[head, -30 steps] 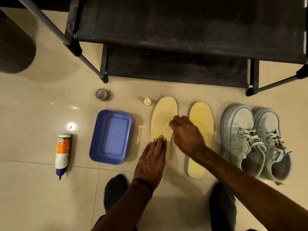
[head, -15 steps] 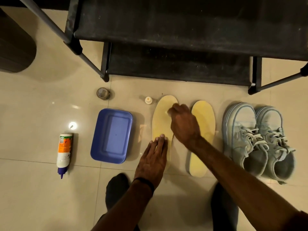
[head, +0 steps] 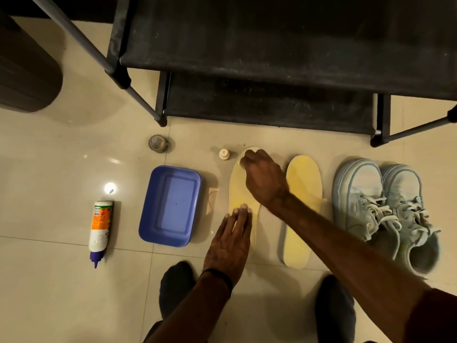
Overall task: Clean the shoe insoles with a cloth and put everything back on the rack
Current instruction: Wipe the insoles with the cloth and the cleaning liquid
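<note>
Two pale yellow insoles lie side by side on the tiled floor. My left hand [head: 230, 241] presses flat, fingers straight, on the heel half of the left insole [head: 238, 191]. My right hand [head: 264, 177] is at that insole's toe end, fingers curled over a small pale cloth [head: 241, 165] that barely shows. The right insole [head: 303, 184] lies untouched, partly crossed by my right forearm. A pair of light blue lace-up shoes [head: 371, 206] stands at the right. The black shoe rack [head: 272, 45] stands just beyond, its fabric shelves bare.
A blue plastic tub [head: 170, 206] sits left of the insoles, with a small beige scrap [head: 213, 199] beside it. A white and orange bottle [head: 100, 226] lies further left. A small cap [head: 223, 153] and a tape roll [head: 158, 143] lie near the rack's leg. My dark-socked feet [head: 176, 285] are below.
My right hand has slid along the left insole from its middle up to the toe end. My left hand has stayed pressed on the heel half.
</note>
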